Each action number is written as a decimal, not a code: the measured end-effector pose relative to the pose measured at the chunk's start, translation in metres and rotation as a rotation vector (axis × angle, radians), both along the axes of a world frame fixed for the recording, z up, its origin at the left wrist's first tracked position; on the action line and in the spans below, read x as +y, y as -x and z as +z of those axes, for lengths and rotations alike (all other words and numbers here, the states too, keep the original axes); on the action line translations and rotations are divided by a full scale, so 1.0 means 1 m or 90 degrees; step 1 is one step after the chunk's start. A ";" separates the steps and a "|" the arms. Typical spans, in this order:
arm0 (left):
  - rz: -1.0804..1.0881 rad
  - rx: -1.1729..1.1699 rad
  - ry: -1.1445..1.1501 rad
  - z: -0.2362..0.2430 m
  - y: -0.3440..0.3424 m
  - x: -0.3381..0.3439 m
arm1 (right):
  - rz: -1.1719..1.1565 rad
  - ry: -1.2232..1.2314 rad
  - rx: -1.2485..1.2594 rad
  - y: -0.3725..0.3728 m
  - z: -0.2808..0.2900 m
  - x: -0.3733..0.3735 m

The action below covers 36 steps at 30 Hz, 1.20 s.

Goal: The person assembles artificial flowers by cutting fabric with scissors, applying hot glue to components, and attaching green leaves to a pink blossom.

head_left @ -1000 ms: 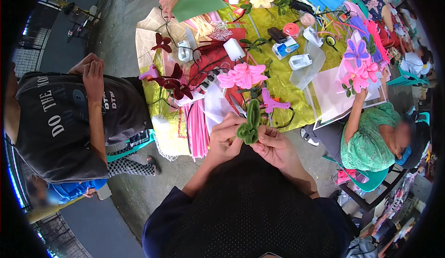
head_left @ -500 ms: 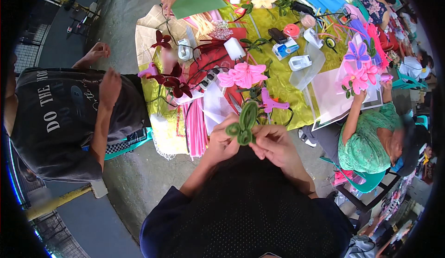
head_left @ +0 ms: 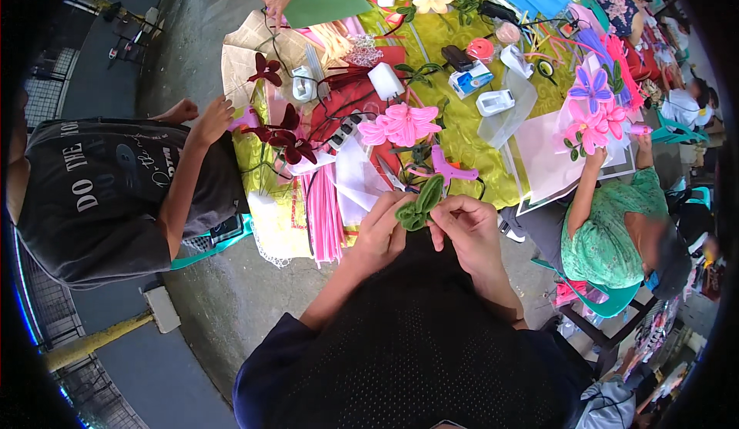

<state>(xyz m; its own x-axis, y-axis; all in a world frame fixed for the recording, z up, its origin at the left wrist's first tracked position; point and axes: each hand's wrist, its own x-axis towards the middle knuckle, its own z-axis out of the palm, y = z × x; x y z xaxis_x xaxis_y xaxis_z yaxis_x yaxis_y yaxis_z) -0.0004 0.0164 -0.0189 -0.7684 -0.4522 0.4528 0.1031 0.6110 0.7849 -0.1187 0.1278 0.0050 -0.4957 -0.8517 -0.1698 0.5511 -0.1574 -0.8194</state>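
Note:
Between my two hands is a green fuzzy leaf sprig, bent from pipe cleaners, with one long leaf and smaller loops at its base. My left hand pinches it from the left side. On the other side, the thumb and fingers of my right hand close on its edge. Just beyond lie a pink pipe-cleaner flower and a lilac glue gun on the table. A bundle of pink pipe cleaners hangs over the edge near my left hand.
The table has a shiny yellow-green cloth. On it are dark red flowers, tape dispensers, a white adapter block and cables. A person in black sits left; one in green holds a pink-purple bouquet at right.
The leaf sprig has tilted to the right and shifted slightly right in my hands. At left, the other person's hands have moved closer to the table.

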 end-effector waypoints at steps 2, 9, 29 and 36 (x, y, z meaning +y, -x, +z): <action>0.017 0.005 0.010 0.000 0.001 0.004 | -0.007 0.002 -0.004 -0.001 -0.002 -0.001; 0.022 0.007 0.015 -0.005 0.002 0.004 | -0.009 0.004 -0.048 -0.001 -0.002 -0.001; -0.018 -0.013 -0.051 -0.005 0.002 -0.002 | -0.031 -0.003 -0.100 -0.006 -0.005 -0.007; 0.001 0.005 -0.008 -0.005 0.003 -0.001 | -0.060 0.016 -0.062 -0.011 -0.009 -0.007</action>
